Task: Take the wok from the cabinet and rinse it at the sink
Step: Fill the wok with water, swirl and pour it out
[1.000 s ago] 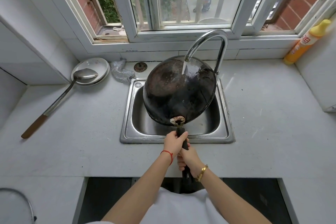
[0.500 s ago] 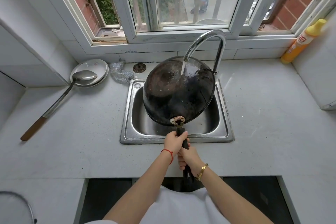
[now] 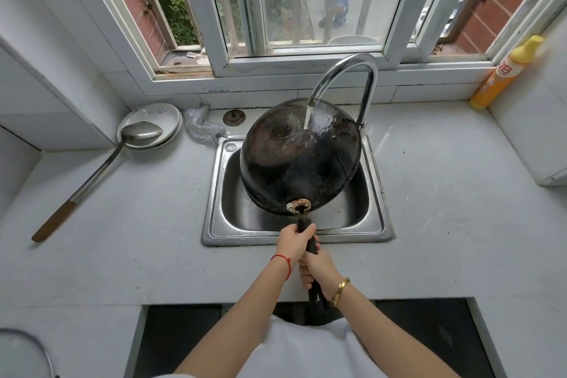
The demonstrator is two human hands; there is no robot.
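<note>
The wok (image 3: 299, 159) is out of the cabinet and held over the sink (image 3: 214, 193), turned with its dark outer underside up and tilted toward the near edge. Water from the tap (image 3: 346, 70) falls on the far right part of that underside and spreads across it. Both hands are closed round the long black handle (image 3: 311, 244): the left hand (image 3: 294, 242) grips it nearer the wok, the right hand (image 3: 319, 268) grips it just behind, closer to the body. So fetching looks done and rinsing is under way, on the outside at least; whether the inside has been rinsed cannot be told from here. Probably left: turning the wok over, draining it and shutting off the tap. On the desk (image 3: 445, 209) to the left a ladle (image 3: 101, 169) lies on a plate (image 3: 165, 115), well apart from the sink
</note>
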